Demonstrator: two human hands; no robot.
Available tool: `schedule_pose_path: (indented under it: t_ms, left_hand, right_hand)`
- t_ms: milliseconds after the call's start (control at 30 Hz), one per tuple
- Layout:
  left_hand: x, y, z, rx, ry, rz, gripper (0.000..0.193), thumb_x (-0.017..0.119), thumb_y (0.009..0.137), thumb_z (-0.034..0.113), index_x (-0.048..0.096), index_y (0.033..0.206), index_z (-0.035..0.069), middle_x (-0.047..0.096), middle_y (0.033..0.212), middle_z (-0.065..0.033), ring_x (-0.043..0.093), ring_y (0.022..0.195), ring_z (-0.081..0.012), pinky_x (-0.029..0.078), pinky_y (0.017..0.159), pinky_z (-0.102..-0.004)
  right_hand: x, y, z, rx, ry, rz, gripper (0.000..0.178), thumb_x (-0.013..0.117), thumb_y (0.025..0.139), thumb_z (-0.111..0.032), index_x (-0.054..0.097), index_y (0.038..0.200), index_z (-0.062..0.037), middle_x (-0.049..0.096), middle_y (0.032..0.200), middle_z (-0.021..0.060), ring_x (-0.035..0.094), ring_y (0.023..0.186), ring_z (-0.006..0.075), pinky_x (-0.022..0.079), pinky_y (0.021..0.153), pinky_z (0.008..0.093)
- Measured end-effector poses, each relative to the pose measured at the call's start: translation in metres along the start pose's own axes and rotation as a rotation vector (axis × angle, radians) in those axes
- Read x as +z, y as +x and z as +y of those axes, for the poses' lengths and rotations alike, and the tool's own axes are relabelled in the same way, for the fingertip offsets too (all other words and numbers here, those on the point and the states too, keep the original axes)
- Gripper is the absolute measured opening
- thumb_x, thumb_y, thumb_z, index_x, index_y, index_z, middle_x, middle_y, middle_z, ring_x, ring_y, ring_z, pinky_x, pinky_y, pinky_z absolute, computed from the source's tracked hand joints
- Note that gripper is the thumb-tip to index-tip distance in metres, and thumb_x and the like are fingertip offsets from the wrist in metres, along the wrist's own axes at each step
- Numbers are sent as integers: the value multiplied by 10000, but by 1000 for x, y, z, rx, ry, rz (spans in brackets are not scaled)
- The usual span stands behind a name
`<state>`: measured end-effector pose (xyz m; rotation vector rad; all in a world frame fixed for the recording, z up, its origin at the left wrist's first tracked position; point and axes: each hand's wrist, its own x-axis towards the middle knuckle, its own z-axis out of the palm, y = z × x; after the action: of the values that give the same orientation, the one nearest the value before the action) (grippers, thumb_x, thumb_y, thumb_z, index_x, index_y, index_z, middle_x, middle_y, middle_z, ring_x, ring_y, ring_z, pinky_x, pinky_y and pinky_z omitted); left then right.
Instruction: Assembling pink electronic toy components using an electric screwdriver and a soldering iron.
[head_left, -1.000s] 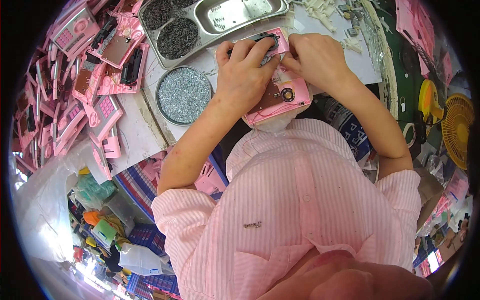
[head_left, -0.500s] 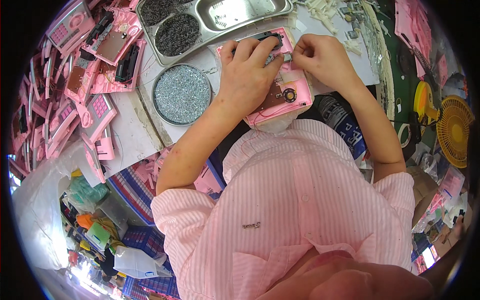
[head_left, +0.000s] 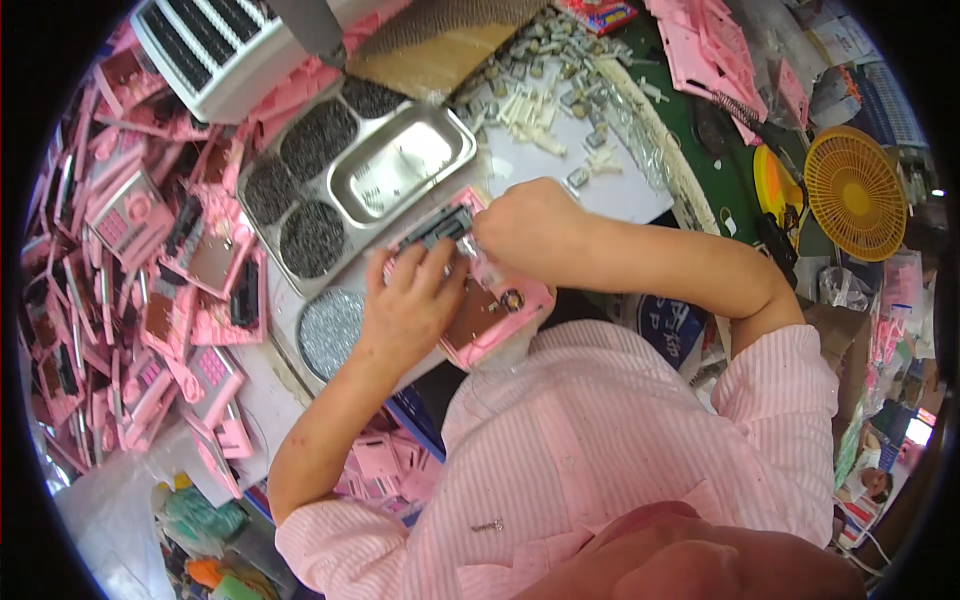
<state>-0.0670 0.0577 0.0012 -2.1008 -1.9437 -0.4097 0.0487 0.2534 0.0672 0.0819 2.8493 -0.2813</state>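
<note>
A pink plastic housing lies at the table's near edge, turned at a slant. Set in it are a brown circuit board, a round black part and a long black part at its far end. My left hand grips the housing from the left, its fingers bent over the inner side. Over the housing's far right side is my right hand, fingers closed in a pinch. Whatever is between those fingertips is hidden. Thin wires hang off the housing's near end.
A steel compartment tray with dark springs is beyond my left hand, and silver screws fill a round bowl nearby. Pink housings pile up at left. Small white parts lie far right. A yellow fan stands at right.
The whole view has shifted, bringing a slotted white object and cardboard into sight at the far side. My right hand has turned and reaches further over the housing; my left hand stays on it.
</note>
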Motion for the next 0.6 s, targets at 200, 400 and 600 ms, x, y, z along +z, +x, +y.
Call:
schedule_pose_path:
  t_ms: [200, 400, 600]
  left_hand:
    - [-24, -3, -15, 191, 14, -308, 671, 659, 824, 542, 610, 1380, 170, 454, 1539, 1, 385, 1422, -221, 224, 1187, -596]
    - [-19, 2, -38, 238, -67, -390, 735, 584, 884, 607, 460, 1520, 258, 401, 1597, 32, 273, 1524, -214, 140, 1211, -641]
    - [-25, -13, -25, 61, -224, -416, 636, 672, 821, 507, 609, 1380, 209, 487, 1527, -18, 424, 1389, -289, 181, 1178, -646]
  right_hand:
    - [-62, 39, 207, 360, 81, 759, 286, 667, 890, -336, 725, 1048, -104, 735, 934, 132, 710, 847, 328, 543, 745, 438]
    - [-85, 47, 386, 544, -676, 1106, 181, 709, 750, -175, 729, 878, -48, 639, 1002, 150, 586, 1055, 360, 534, 881, 465]
    - [-56, 84, 451, 524, -449, 756, 202, 697, 786, -198, 720, 913, -43, 661, 1018, 132, 602, 1014, 333, 545, 817, 448]
